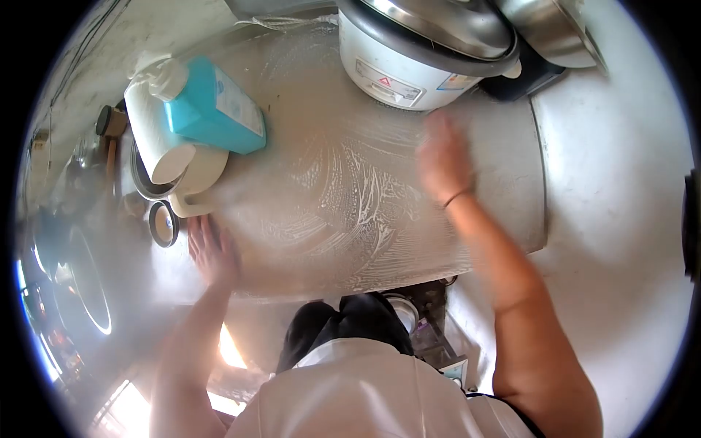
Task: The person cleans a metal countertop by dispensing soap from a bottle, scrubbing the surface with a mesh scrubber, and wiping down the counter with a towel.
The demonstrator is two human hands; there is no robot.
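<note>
My right hand is over the counter, just below the rice cooker. It is smeared by motion, so its fingers and anything under them cannot be made out. Streaks of white suds spread across the counter to its left. My left hand rests flat on the counter's left part with fingers apart and nothing held. Close above it are the handle of a cream mug and a small round container.
A turquoise bottle and a white cylinder stand at the upper left. Metal bowls sit behind the cooker at the upper right. A white wall borders the counter on the right. Various items lie below the front edge.
</note>
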